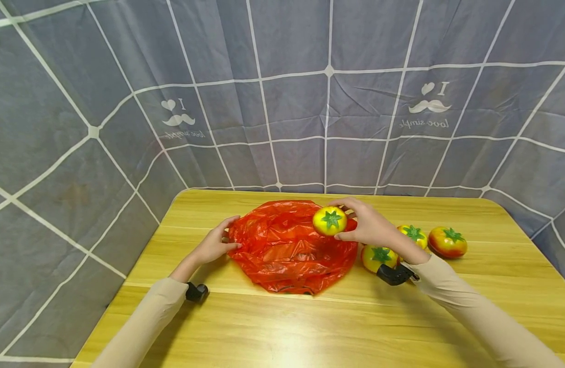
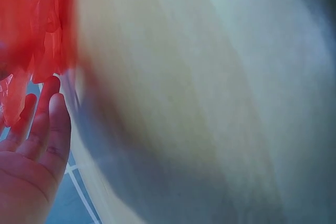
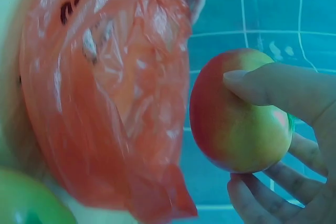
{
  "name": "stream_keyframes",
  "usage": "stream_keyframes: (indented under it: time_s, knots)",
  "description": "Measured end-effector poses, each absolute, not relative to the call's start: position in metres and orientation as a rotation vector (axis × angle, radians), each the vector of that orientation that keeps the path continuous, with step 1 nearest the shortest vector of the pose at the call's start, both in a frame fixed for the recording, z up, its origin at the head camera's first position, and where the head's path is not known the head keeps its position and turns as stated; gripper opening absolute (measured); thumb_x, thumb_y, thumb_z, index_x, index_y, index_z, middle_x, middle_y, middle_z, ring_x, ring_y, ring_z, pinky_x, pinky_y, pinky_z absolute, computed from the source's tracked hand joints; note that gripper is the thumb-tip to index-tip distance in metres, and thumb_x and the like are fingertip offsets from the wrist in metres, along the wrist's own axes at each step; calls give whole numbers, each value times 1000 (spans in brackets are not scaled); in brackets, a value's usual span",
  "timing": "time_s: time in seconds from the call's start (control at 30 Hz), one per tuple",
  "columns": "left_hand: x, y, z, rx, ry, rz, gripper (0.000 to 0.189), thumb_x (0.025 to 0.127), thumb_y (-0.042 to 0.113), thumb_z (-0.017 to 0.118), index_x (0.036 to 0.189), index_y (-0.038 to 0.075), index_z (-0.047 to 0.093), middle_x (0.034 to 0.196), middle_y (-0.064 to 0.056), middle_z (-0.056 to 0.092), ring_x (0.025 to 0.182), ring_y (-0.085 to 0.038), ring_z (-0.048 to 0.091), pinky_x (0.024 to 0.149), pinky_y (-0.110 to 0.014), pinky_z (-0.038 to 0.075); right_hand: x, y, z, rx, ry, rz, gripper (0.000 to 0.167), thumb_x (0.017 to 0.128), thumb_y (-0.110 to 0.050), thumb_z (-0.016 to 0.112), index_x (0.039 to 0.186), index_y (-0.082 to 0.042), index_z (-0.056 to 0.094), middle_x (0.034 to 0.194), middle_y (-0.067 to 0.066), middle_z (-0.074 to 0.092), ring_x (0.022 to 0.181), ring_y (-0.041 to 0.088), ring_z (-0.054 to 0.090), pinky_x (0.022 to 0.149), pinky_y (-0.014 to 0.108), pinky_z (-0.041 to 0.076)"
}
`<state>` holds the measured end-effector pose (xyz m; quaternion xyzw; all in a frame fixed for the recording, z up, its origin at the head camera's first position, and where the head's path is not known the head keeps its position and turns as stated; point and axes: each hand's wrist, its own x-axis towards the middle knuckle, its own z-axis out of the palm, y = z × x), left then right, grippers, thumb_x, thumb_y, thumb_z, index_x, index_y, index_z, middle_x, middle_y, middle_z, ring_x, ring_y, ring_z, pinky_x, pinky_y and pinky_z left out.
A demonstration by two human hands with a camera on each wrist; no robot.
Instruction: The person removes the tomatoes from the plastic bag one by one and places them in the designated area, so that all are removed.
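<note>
A red plastic bag (image 1: 287, 250) lies spread on the table, its mouth facing up. At its left edge is my left hand (image 1: 213, 243), thumb and fingers apart and touching the plastic. In the left wrist view that hand's fingers (image 2: 60, 124) look fairly straight beside the hanging red film. My right hand (image 1: 367, 225) grips a yellow-and-red toy tomato (image 1: 330, 221) with a green star-shaped top, above the bag's right side. The right wrist view shows the thumb on one side of this tomato (image 3: 236, 124) and fingers on the other.
Right of the bag sit more toy tomatoes: one close to the bag (image 1: 378, 257), another behind my right forearm (image 1: 412, 235), and a redder one farther right (image 1: 448, 242). The wooden table (image 1: 282, 327) meets a grey checked curtain (image 1: 291, 112) at the back.
</note>
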<state>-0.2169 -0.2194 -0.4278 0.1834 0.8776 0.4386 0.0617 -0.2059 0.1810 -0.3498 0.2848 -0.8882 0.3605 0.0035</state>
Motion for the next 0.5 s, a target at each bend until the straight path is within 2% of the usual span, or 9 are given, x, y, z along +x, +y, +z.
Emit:
stream_keyframes:
  time_s: [0.3, 0.5]
  knots:
    - [-219, -220, -433, 582, 2647, 1351, 71, 85, -5, 66, 145, -6, 28, 135, -31, 43, 97, -35, 62, 83, -39, 58, -208, 208, -343, 821, -2791, 1105, 70, 72, -9, 82, 133, -2, 50, 133, 16, 53, 111, 33, 56, 94, 50, 52]
    - [-219, -219, -432, 557, 2645, 1353, 72, 85, -4, 66, 146, -4, 28, 135, -29, 44, 99, -36, 62, 86, -44, 57, -206, 223, -341, 798, -2790, 1094, 69, 72, -9, 82, 133, -2, 50, 133, 18, 53, 111, 35, 55, 93, 53, 51]
